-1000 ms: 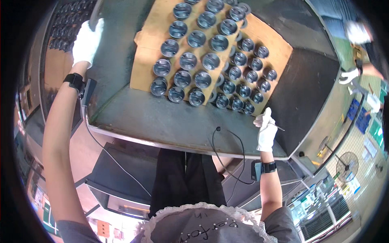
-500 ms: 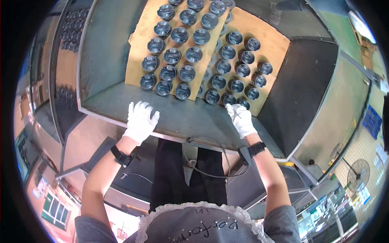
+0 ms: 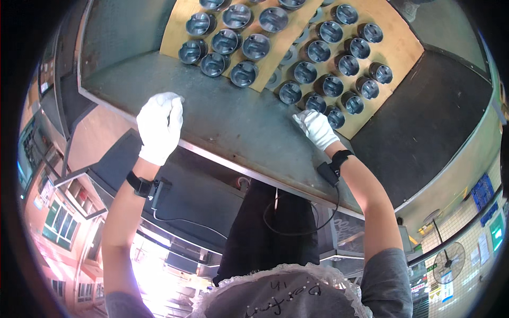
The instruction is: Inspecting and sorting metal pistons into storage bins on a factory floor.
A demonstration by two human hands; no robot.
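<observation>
My left hand (image 3: 158, 127), in a white glove, is over the front left of the grey metal tray (image 3: 212, 122). Its fingers are bent and close together, the thumb stands a little apart, and no object shows in it. My right hand (image 3: 317, 129), gloved too, is closed, with fingertips pressed together beside the nearest pistons. Whatever it may hold is hidden. Dark, cup-shaped metal pistons stand in rows on brown cardboard (image 3: 263, 79). One piston (image 3: 315, 103) sits just beyond the right fingers, and another piston (image 3: 335, 116) is right of them.
A raised metal rim (image 3: 238, 168) runs along the tray's near side. Dark side walls (image 3: 424, 122) bound it on the right. A black cable (image 3: 297, 233) hangs from my right wrist device. A standing fan (image 3: 448, 262) is far off to the right.
The whole view has shifted, so the pistons sit higher in it. My left hand's spread fingers have drawn together and curled. My right hand stays closed, now a little left of the nearest pistons.
</observation>
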